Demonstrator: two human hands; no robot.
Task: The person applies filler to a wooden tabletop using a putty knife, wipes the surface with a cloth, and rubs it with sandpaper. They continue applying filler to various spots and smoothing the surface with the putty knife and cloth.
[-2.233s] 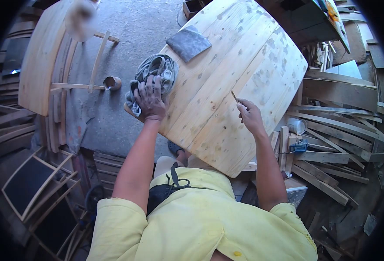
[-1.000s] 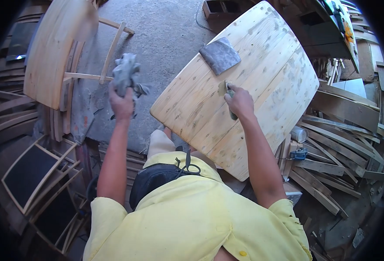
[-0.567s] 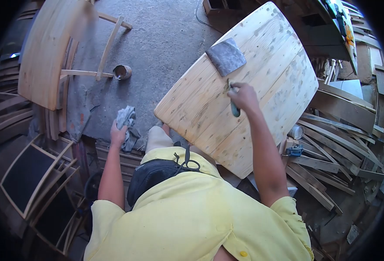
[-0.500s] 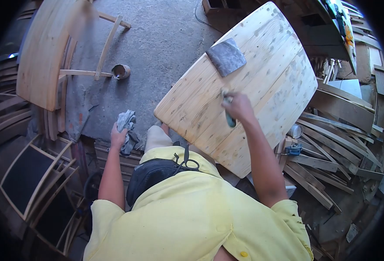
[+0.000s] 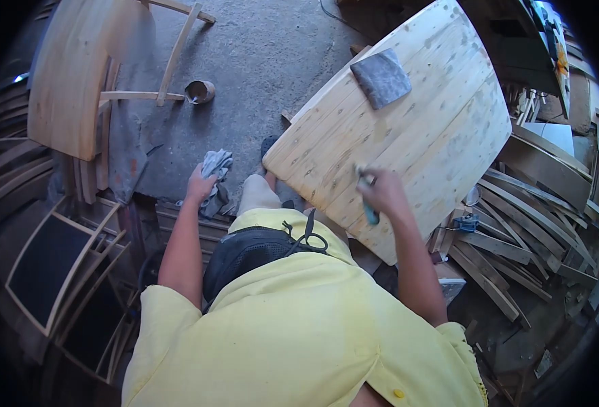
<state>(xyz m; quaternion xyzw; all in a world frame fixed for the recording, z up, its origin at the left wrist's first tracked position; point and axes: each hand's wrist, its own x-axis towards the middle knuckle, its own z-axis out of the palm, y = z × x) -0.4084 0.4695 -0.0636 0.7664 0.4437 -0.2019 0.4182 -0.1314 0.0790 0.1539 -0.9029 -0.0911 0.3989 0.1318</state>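
My right hand (image 5: 383,191) is closed around a small hand tool with a teal handle (image 5: 371,216) and a narrow pale tip. The tip is over the light wooden tabletop (image 5: 442,136), which is made of joined planks with knots and greyish patches. Farther up on those planks lies a smudged grey square sheet (image 5: 381,79). A crumpled grey rag (image 5: 216,178) is gripped in my left hand (image 5: 199,186), left of the tabletop and above the floor.
At the upper left stands another wooden tabletop (image 5: 68,88) with a leg frame. A can (image 5: 199,92) sits on the concrete floor near it. Wood strips (image 5: 516,230) are piled at the right beside a blue tool (image 5: 467,222). Dark-panelled frames (image 5: 48,268) lean at the lower left.
My right hand has moved the tool along the planks toward my body, farther from the grey sheet. The whole view has shifted slightly; my left hand still holds the rag.
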